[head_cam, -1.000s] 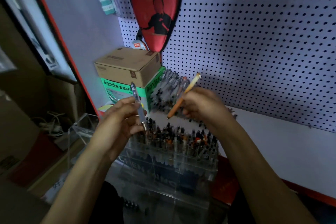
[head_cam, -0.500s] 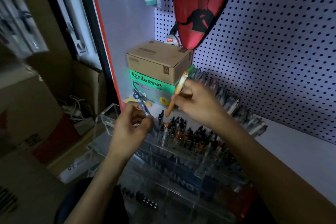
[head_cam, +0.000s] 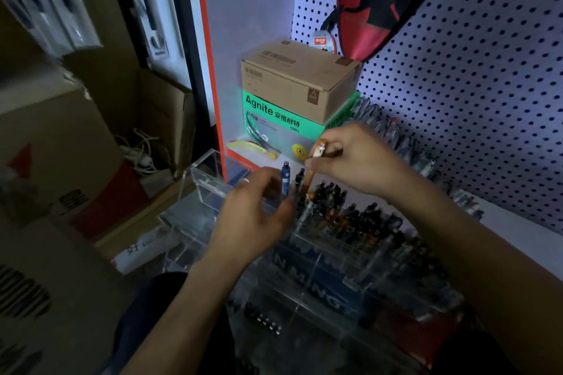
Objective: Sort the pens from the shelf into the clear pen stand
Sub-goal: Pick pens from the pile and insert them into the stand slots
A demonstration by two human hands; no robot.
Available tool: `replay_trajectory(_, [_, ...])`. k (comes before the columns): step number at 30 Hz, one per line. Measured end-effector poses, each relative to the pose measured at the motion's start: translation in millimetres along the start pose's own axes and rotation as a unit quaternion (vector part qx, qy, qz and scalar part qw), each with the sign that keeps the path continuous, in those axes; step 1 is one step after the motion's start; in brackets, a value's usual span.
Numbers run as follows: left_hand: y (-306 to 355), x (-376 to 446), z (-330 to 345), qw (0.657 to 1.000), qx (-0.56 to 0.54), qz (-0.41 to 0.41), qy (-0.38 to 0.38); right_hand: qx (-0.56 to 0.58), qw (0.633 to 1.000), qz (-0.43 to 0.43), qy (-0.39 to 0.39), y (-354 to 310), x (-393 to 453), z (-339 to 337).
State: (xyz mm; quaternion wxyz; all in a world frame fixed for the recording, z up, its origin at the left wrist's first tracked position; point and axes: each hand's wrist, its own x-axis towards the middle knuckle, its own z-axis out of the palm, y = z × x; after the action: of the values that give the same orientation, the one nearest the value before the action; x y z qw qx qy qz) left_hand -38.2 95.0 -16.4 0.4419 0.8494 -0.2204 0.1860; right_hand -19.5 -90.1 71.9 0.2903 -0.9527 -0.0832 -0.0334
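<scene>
Pens crowd the clear acrylic tiered pen stand — dark-capped ones standing upright in its upper row of compartments, packed close together. At the left end of that row a slim blue pen stands nearly upright, its lower part behind the fingers of the left hand; those fingers are curled toward it, but blur hides whether they actually grip the barrel. Just to its right, an orange pen with a pale cap points tip-down into the stand, pinched near its top between the thumb and fingers of the right hand. The two pens sit near each other, with a dark pen top between them.

More pens in clear wrappers lie in a slanted row on the white shelf behind the right hand, along the foot of the white pegboard wall with dark holes. Left of them, a plain brown cardboard box rests on a green-and-grey box printed "Agnite". A red racket-shaped cover with a dark figure on it hangs on the pegboard above. An open clear acrylic box stands at the stand's left end — beyond it, large cardboard cartons and white cables sit in shadow.
</scene>
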Motion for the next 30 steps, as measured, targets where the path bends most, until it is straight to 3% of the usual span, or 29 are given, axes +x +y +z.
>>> replay_trajectory(4, [6.5,6.2,0.0,0.997,-0.034,0.027,0.059,-0.015,0.999,0.026,-0.023,-3.1,3.5,6.3])
replay_trajectory(9, [6.3,5.7,6.7,0.998,0.008,-0.013,0.054,0.01,0.996,0.071,-0.052,-6.8,13.3,6.4])
replay_trajectory(18, [13.4,-1.7,11.6,0.995,0.049,-0.05,0.075,-0.087,0.991,0.08,-0.068,-11.9,15.0,4.4])
replay_trajectory(24, [13.1,-4.9,9.8,0.993,0.017,-0.079,0.084,-0.152,0.982,0.062,-0.087,-18.3,17.9,4.6])
replay_trajectory(30, [10.3,-10.6,14.9,0.993,-0.006,-0.081,0.089,-0.145,0.981,0.023,-0.125,-12.1,7.4,-3.5])
